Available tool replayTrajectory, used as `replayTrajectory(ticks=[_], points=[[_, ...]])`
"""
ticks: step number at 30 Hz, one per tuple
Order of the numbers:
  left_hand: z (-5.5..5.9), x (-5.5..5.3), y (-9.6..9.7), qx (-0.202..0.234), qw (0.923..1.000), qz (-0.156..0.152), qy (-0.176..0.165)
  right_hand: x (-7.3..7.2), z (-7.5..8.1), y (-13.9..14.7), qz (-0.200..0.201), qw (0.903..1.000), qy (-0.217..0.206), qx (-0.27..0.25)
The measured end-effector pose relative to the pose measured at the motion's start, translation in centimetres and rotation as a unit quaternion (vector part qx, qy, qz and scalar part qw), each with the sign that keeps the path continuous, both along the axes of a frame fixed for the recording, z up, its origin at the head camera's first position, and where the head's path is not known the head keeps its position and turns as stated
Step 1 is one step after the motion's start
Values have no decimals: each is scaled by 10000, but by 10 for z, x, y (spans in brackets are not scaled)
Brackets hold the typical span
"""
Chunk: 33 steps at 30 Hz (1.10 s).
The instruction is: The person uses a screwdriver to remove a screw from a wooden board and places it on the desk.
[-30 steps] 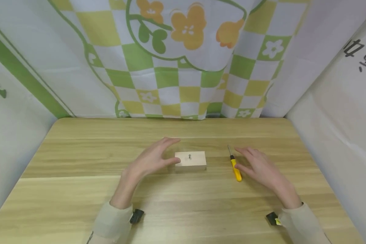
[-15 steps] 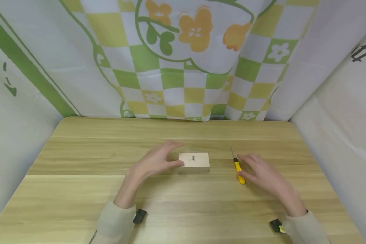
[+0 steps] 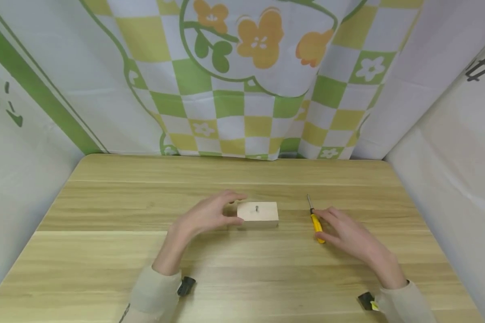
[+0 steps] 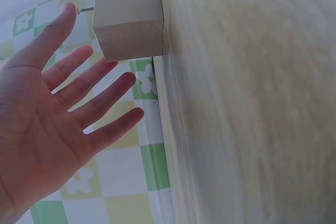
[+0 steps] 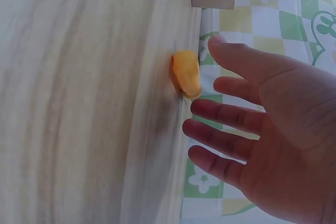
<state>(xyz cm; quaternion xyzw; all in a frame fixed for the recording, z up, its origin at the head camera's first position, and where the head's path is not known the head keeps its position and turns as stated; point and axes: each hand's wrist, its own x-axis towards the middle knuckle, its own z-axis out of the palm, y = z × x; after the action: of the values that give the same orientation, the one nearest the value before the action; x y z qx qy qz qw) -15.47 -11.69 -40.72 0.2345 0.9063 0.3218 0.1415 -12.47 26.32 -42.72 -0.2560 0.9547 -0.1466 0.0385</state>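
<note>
A pale wooden block [image 3: 266, 211] lies on the table with a small screw [image 3: 257, 208] standing upright in its top. My left hand [image 3: 206, 214] is at the block's left end, thumb and fingers spread; in the left wrist view the fingers [image 4: 107, 127] are extended and hold nothing. A screwdriver [image 3: 317, 223] with a yellow handle and a thin metal shaft lies to the right of the block. Just right of it, my right hand [image 3: 349, 233] hovers with fingers loosely extended. The right wrist view shows the yellow handle apart from the fingers.
The wood-grain table [image 3: 242, 273] reaches back to a checkered, flowered cloth [image 3: 242, 107]. White sheets [image 3: 448, 148] close off both sides. A small black device [image 3: 186, 286] sits at each sleeve.
The head view has shifted slightly. My left hand has come closer to the block's left end. My right hand has lowered a little beside the screwdriver. Block and screwdriver lie as before.
</note>
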Motion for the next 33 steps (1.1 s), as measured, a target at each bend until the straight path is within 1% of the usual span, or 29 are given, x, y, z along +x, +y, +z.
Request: replayTrajectory(ticks=[6, 12, 18, 25, 33], points=[[-2, -2, 3, -27, 10000, -15, 18, 2, 0, 1, 104, 9999, 28, 29], [-3, -2, 3, -44, 9999, -94, 101, 2, -1, 3, 120, 9998, -134, 95], [-4, -2, 2, -69, 9999, -108, 90, 0, -5, 5, 168, 9996, -238, 48], [-5, -3, 2, 84, 9996, 45, -272, -1, -8, 6, 201, 9993, -325, -25], [-9, -5, 1, 289, 9984, 88, -484, -3, -10, 8, 396, 9986, -279, -195]])
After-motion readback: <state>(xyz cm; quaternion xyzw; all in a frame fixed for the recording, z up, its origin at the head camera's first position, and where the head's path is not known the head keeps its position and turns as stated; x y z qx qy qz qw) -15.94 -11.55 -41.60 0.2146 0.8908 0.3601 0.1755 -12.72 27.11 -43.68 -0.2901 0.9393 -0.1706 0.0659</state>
